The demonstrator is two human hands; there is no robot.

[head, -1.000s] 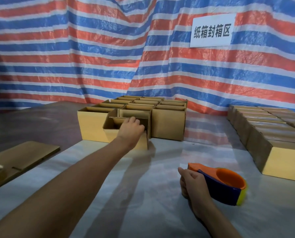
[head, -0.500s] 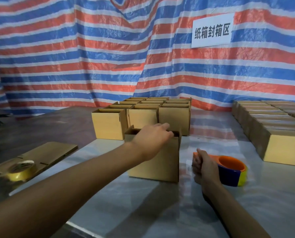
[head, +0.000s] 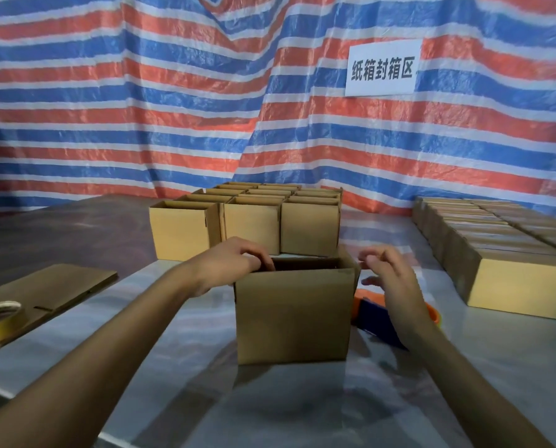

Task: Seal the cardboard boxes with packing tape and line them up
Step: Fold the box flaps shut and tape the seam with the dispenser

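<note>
At the left rim of the open brown cardboard box (head: 294, 315) on the table (head: 179, 367), the left hand (head: 234, 261) is curled in a grip; beside its right corner the right hand (head: 389, 279) is spread, empty. Flaps folded unevenly could be taped crooked.

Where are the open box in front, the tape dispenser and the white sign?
open box (head: 294, 318), head view, front wall.
tape dispenser (head: 373, 318), head view, blue body.
white sign (head: 383, 67), head view, middle of the sheet.

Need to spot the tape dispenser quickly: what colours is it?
Orange and dark blue; the tape dispenser shows in the head view, partly behind the right hand.
</note>
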